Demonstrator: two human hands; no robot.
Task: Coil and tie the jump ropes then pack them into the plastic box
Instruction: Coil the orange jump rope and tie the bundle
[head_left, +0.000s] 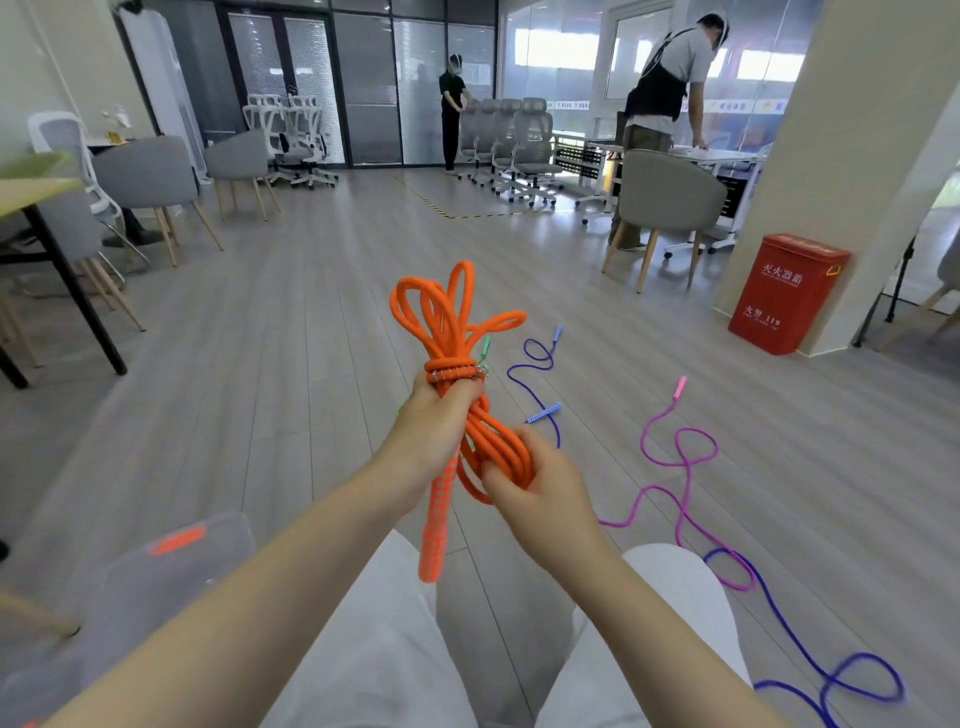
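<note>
Both hands hold a coiled orange jump rope (457, 332) up above the person's lap. The left hand (439, 415) grips the wrapped middle; the right hand (540, 478) pinches the lower strands. Tying seems nearly finished. Next, probably, it goes into the clear plastic box (156, 577) on the floor at left. Purple rope (535, 374) and pink rope (675, 467) lie loose on the floor.

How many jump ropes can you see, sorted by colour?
Orange rope: 1, coiled and held in both hands
Blue rope: 1, loose on the floor
Pink rope: 1, loose on the floor
Green: only a green handle shows behind the orange coil; its rope is hidden, so not counted
Total: 3
</note>
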